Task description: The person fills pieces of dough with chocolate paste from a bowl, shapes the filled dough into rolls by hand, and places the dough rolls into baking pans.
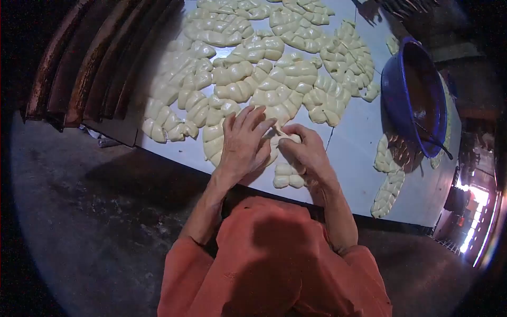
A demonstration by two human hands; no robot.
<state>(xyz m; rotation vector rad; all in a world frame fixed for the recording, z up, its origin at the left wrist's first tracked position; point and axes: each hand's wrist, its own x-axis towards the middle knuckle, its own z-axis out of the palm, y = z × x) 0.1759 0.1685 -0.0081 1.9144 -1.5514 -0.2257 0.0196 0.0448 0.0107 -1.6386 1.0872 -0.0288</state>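
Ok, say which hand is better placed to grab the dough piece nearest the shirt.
Likely the right hand: it is beside that piece, though apparently pinching other dough. The left hand is farther off.

Pale, glossy dough pieces (pixel 285 79), closely clustered

Long, brown-stained trays (pixel 87 76) lie side by side at the left end of the worktop (pixel 417 193). A blue basin (pixel 393 87) toward the right holds brown contents, with a utensil handle (pixel 437 142) crossing its rim.

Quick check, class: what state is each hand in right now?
Left hand: open, spread over pale dough.
Right hand: closed, pinching a dough piece.
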